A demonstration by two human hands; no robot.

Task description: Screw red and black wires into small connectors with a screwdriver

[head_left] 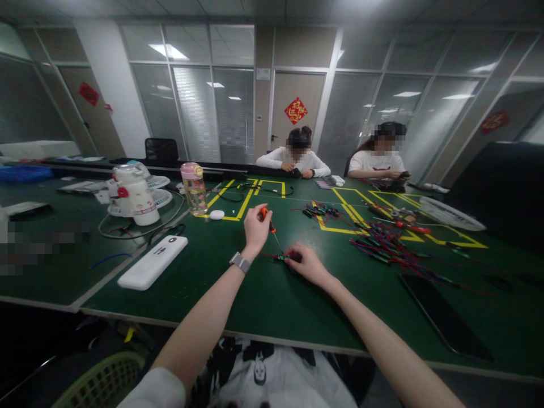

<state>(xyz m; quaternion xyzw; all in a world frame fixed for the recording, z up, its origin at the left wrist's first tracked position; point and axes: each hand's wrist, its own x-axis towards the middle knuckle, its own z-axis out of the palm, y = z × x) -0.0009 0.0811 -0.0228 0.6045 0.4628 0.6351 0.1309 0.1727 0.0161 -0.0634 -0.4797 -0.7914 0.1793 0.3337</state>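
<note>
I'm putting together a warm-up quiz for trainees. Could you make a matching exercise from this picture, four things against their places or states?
Things:
1. screwdriver
2. small green part
3. drink bottle
4. black slab

Places or states:
A. touched by the right hand
B. lying flat, farthest right of the four
C. held in the left hand
D. standing, with a pink lid

Right pairs: 1-C; 2-A; 3-D; 4-B

Behind the green counter [272,309], glass partitions [233,110] with blinds [193,107] flank a pale door [283,90] bearing a red diamond-shaped sign [296,111]. Light reflections [169,51] brighten the glass. A black chair [161,149] stands at the far side; a dark bulk [497,195] at right is possibly furniture.
</note>
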